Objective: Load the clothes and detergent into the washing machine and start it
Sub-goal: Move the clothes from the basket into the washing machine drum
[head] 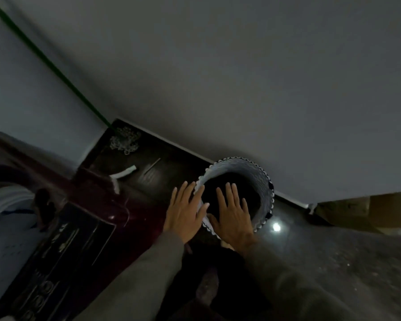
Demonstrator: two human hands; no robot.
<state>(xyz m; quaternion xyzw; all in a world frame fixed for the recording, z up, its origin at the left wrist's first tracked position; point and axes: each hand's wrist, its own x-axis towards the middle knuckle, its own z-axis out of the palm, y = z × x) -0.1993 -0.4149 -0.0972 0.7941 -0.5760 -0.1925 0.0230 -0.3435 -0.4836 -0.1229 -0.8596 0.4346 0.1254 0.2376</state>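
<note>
A white laundry basket (262,181) with a scalloped rim stands on the dark floor against the wall, and dark clothes (236,181) fill its inside. My left hand (185,216) hovers flat with straight fingers over the basket's near left rim. Just right of it, my right hand (234,214) is spread open above the dark clothes. Neither hand holds anything. The dark red washing machine (97,205) with its black control panel (63,249) stands at the left, its top opening showing pale cloth.
A mop with a green handle (56,68) leans in the corner, its white head (125,140) on the floor. A white hose (123,173) lies behind the machine. A brown wooden piece (368,212) sits at the right. My shoe (206,288) shows below.
</note>
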